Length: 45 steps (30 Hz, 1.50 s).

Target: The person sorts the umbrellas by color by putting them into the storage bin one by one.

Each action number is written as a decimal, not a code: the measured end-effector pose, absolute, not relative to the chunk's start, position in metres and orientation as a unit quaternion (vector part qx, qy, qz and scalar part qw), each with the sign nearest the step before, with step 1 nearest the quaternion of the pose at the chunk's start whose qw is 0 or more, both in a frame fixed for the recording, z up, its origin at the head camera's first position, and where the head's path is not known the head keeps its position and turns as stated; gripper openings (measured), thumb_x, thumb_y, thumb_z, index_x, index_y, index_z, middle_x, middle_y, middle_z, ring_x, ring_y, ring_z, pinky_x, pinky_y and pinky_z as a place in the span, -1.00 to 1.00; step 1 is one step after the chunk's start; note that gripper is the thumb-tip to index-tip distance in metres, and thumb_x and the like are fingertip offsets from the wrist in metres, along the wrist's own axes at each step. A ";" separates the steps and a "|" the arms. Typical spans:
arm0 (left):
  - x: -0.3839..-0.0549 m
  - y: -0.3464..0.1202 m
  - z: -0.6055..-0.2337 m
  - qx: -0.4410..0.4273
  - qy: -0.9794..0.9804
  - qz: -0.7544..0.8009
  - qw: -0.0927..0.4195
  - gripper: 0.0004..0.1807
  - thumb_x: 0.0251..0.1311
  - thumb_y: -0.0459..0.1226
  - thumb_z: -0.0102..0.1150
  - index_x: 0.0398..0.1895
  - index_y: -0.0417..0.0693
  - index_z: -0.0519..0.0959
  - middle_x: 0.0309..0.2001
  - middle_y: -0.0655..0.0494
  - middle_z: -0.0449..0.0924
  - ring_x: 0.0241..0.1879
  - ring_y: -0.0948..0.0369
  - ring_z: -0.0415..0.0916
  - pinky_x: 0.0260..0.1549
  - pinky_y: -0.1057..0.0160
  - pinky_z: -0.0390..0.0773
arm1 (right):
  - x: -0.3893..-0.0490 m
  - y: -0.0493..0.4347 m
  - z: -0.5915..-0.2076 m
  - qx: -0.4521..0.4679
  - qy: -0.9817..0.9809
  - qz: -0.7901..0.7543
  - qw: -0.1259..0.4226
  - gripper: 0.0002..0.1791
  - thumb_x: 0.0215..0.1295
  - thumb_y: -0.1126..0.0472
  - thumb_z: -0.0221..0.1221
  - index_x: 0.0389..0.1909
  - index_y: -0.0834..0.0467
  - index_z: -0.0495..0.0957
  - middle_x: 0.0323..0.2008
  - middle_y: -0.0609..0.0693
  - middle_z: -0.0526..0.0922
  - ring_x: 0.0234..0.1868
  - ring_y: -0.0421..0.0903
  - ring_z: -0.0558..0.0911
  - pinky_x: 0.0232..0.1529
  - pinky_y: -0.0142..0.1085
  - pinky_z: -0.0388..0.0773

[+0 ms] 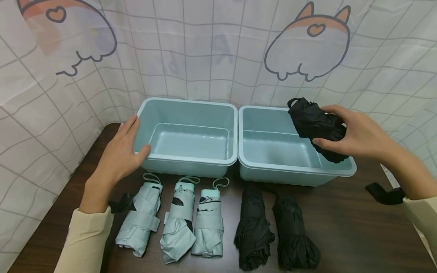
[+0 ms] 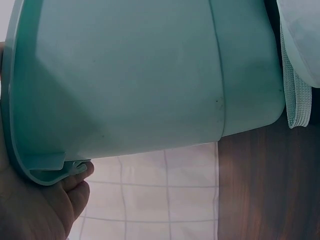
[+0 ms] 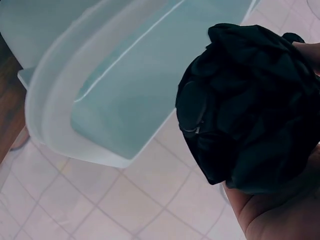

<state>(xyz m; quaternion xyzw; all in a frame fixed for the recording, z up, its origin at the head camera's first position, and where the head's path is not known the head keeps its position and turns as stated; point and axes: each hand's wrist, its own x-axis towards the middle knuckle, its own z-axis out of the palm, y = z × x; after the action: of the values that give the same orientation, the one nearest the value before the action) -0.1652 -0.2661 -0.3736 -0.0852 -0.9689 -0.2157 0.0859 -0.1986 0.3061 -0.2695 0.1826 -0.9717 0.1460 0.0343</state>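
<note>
Five folded umbrellas lie in a row on the dark wood-grain table (image 1: 358, 227), on the near side of two bins. Three are pale grey-green umbrellas (image 1: 179, 223) with dark markings, each wrapped by a closure band; their wrist loops point toward the table's far edge. The leftmost tilts, its loop end leaning right. To the right of these lie two black umbrellas (image 1: 254, 227), side by side, in front of the right bin.

The left hand (image 1: 119, 151), extending from a cream sleeve (image 1: 83, 242), is at the near left corner of the left bin (image 1: 187, 167). Its fingers are extended along the bin's left end, with the thumb spread apart at the near rim. The left-wrist view shows the hand against the rim.

The right hand (image 1: 358, 132) grips the held black umbrella (image 1: 315, 121), thumb and fingers set wide around its bulk. This umbrella is raised above the right end of the right bin (image 1: 283, 175), slanted, its wrist loop toward the far rim. A black wrist mount (image 1: 385, 194) sits below the right wrist.

The light blue-green bins stand with their short ends adjacent, the left bin near the table's far left corner. Behind them hangs a grid-patterned fabric backdrop (image 1: 222, 49) printed with two cartoon animal rear views (image 1: 307, 49), each bearing a heart outline.
</note>
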 end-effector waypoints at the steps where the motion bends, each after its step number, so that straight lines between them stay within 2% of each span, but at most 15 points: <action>1: -0.165 -0.266 -0.374 -0.085 -0.969 -0.216 0.086 -0.05 0.43 -0.02 0.05 0.72 -0.24 -0.06 0.73 -0.23 -0.09 0.67 -0.39 -0.08 0.53 -0.47 0.10 | -0.200 0.306 -0.269 0.184 -0.972 0.143 0.031 -0.02 0.12 -0.06 0.52 0.54 0.11 0.34 0.07 0.39 0.72 -0.02 0.26 0.70 -0.12 0.24 0.60; 4: -0.165 -0.266 -0.374 -0.084 -0.969 -0.217 0.085 -0.05 0.42 -0.02 0.05 0.72 -0.24 -0.05 0.73 -0.23 -0.09 0.67 -0.38 -0.08 0.54 -0.47 0.10 | -0.204 0.303 -0.270 0.187 -0.973 0.134 0.022 -0.01 0.12 -0.07 0.52 0.55 0.10 0.32 0.13 0.43 0.69 -0.01 0.29 0.70 -0.11 0.28 0.61; 11: -0.165 -0.267 -0.374 -0.083 -0.969 -0.215 0.087 -0.06 0.42 -0.02 0.04 0.71 -0.25 -0.05 0.73 -0.22 -0.09 0.66 -0.39 -0.07 0.52 -0.48 0.11 | -0.215 0.301 -0.270 0.222 -0.968 0.112 0.039 -0.06 0.08 -0.01 0.55 0.49 0.10 0.40 -0.03 0.29 0.77 -0.24 0.08 0.70 -0.32 -0.06 0.56; 18: -0.165 -0.266 -0.372 -0.086 -0.969 -0.214 0.087 -0.05 0.41 -0.02 0.04 0.71 -0.27 -0.04 0.73 -0.22 -0.09 0.66 -0.40 -0.05 0.53 -0.46 0.11 | -0.222 0.300 -0.272 0.239 -0.966 0.088 0.040 -0.08 0.06 -0.01 0.56 0.47 0.07 0.43 -0.06 0.20 0.79 -0.29 0.00 0.66 -0.37 -0.14 0.51; 27: -0.166 -0.266 -0.372 -0.084 -0.970 -0.212 0.088 -0.06 0.42 -0.01 0.04 0.71 -0.26 -0.04 0.73 -0.22 -0.10 0.65 -0.42 -0.05 0.52 -0.47 0.12 | -0.232 0.294 -0.272 0.257 -0.964 0.061 0.038 -0.11 0.04 0.00 0.56 0.43 0.08 0.47 -0.07 0.17 0.76 -0.30 -0.02 0.62 -0.38 -0.16 0.48; 32: -0.165 -0.266 -0.373 -0.083 -0.970 -0.212 0.086 -0.06 0.43 -0.01 0.04 0.71 -0.25 -0.04 0.73 -0.22 -0.09 0.64 -0.43 -0.04 0.51 -0.49 0.12 | -0.237 0.292 -0.272 0.253 -0.966 0.040 0.019 -0.10 0.06 -0.05 0.56 0.45 0.04 0.45 0.14 0.22 0.69 -0.20 0.04 0.66 -0.37 -0.13 0.52; 36: -0.164 -0.267 -0.373 -0.083 -0.970 -0.213 0.087 -0.06 0.43 -0.01 0.04 0.71 -0.25 -0.04 0.74 -0.21 -0.10 0.64 -0.42 -0.05 0.52 -0.48 0.12 | -0.240 0.290 -0.272 0.248 -0.969 0.019 0.006 -0.11 0.07 -0.07 0.55 0.45 0.01 0.46 0.24 0.27 0.60 -0.19 0.08 0.67 -0.39 -0.09 0.55; 45: -0.164 -0.265 -0.372 -0.084 -0.970 -0.212 0.089 -0.07 0.43 -0.02 0.04 0.71 -0.27 -0.03 0.73 -0.22 -0.09 0.66 -0.40 -0.05 0.54 -0.46 0.11 | -0.247 0.292 -0.275 0.252 -0.968 -0.002 0.005 -0.13 0.08 -0.04 0.54 0.45 0.01 0.47 0.18 0.31 0.64 -0.21 0.09 0.66 -0.40 -0.03 0.58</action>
<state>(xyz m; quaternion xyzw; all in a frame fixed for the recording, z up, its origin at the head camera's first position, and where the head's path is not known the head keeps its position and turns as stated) -0.1644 -0.2648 -0.3724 -0.0843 -0.9696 -0.2120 0.0891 -0.2467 0.2922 -0.2750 0.2524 -0.9676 -0.0018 0.0050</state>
